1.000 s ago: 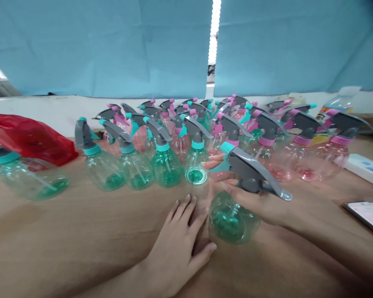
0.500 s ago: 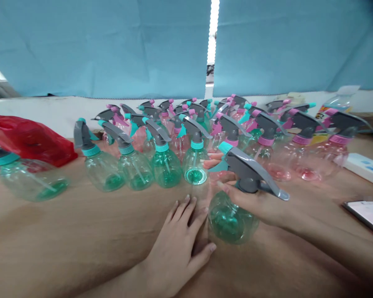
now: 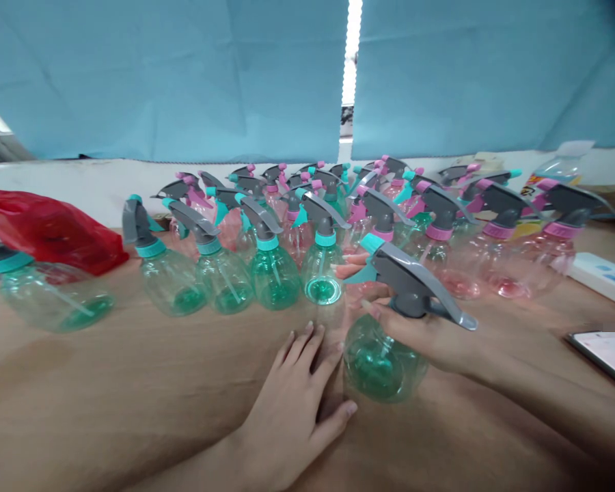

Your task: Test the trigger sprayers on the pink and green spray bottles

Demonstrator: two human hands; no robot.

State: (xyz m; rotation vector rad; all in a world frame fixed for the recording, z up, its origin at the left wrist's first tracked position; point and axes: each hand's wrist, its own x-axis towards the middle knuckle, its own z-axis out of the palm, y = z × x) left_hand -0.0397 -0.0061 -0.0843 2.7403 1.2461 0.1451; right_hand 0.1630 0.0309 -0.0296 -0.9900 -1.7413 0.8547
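My right hand (image 3: 415,328) is wrapped round the neck of a green spray bottle (image 3: 379,369) with a grey and teal trigger head, near the table's front. Its nozzle points left and the bottle stands slightly tilted. Flat on the wooden table (image 3: 148,389), just left of that bottle, lies my left hand (image 3: 297,396), fingers spread and holding nothing. Behind the hands stands a row of green spray bottles (image 3: 274,277), with pink spray bottles (image 3: 507,266) to the right and several more of both colours further back.
A red plastic bag (image 3: 56,232) lies at the left behind a single green bottle (image 3: 56,301). At the right are a phone (image 3: 607,355), a white box (image 3: 607,277) and a clear labelled bottle (image 3: 558,167). A blue curtain (image 3: 184,82) hangs behind.
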